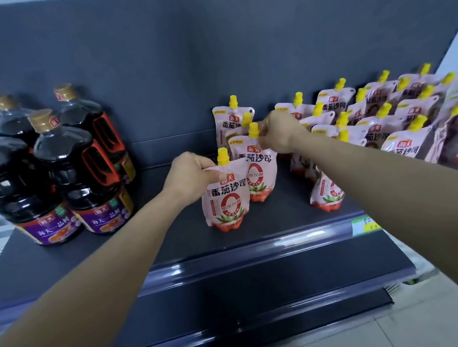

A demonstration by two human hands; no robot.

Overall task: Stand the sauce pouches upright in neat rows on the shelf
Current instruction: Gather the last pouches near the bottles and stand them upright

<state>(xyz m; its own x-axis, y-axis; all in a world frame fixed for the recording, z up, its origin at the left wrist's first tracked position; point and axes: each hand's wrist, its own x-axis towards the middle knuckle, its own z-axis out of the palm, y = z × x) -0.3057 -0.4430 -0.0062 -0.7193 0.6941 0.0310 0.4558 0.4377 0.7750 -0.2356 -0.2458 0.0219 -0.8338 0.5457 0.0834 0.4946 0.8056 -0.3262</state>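
On the dark shelf (pixel 110 244), the left hand (pixel 191 177) pinches the top corner of the front pouch (pixel 226 199) beside its yellow cap, holding it upright near the shelf's front edge. The right hand (pixel 277 132) is closed on the top of the second pouch (pixel 256 170) directly behind it, fingers at the spout. Behind these stand two more pouches in the same file, so this leftmost row (pixel 234 121) counts four as far as I can see. Much of the work looks done: to the right, a crowd of standing pouches (pixel 381 116) fills the shelf toward the side wall, roughly twenty, though the far ones blur and overlap too much for an exact count. Those rows are loose, with several pouches leaning, and one front pouch (pixel 325 191) is partly hidden by the right forearm. What seems left is squaring the row in hand, then straightening the tilted ones at the right. A clear gap of shelf separates the pouches from five dark sauce bottles (pixel 51 176) grouped at the left, which need no attention.
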